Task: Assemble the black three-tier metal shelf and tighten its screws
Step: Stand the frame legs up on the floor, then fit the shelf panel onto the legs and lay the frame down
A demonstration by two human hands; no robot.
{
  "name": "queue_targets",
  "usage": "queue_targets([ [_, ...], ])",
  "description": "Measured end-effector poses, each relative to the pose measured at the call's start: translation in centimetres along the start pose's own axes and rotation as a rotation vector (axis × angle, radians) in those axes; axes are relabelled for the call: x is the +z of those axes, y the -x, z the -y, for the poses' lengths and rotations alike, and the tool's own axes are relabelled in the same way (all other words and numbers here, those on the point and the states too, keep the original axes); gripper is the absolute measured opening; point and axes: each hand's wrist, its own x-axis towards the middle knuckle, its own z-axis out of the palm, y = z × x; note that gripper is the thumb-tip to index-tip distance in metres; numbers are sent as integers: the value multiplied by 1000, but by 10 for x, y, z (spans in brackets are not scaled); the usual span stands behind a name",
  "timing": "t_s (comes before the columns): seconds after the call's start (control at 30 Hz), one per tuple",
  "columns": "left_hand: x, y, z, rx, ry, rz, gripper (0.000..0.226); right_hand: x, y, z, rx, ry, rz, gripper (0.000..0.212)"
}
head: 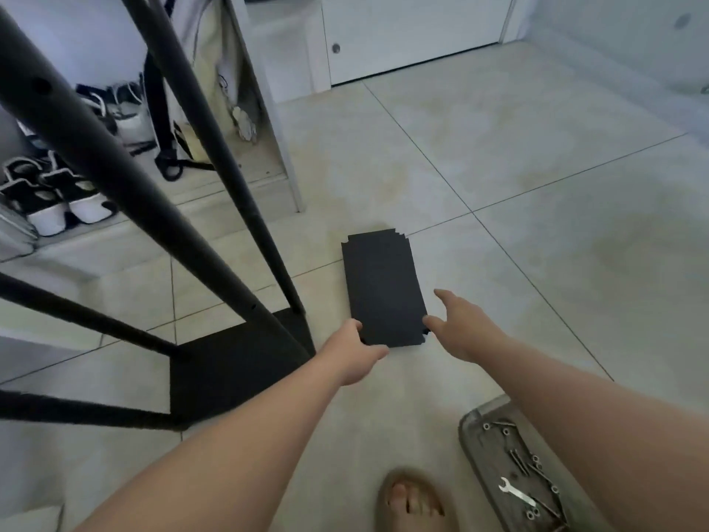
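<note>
Panel (380, 289): black, flat on floor (537, 243), long side running away from me, notched corners visible. Lies just R of frame (238, 378), not touching it. Not fitted yet.

L hand (358, 351): at near-L corner of panel. Fingers curled at the edge, thumb along the near edge, so it's pinching that corner.

R hand (460, 328): spread wide, holding nothing. Thumb tip at near-R corner notch; touching or just off, can't tell. Index stretched out beside the R edge.

Frame: standing at L, black legs w/ screw holes, btm tier in place between them.

Tray (474, 420): grey, on floor at near R, partly hidden by my R forearm. Holds loose screws (518, 458) and a small wrench (516, 493).

Foot (412, 501): in sandal, btm centre, just L of tray.

Shoes (57, 205): black/white pairs, back L, behind frame legs.
</note>
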Motion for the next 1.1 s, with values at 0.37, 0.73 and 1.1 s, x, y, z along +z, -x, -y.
queue_targets([
  [0.37,38,-145,20,-154,167,-154,53,63,-124,-32,177,-342,46,55],
  [0.73,36,-127,10,-168,341,-252,59,62,-113,-39,186,-567,-16,12],
  [1.1,0,12,-29,-81,397,-79,63,-19,1,-38,268,-690,70,21],
])
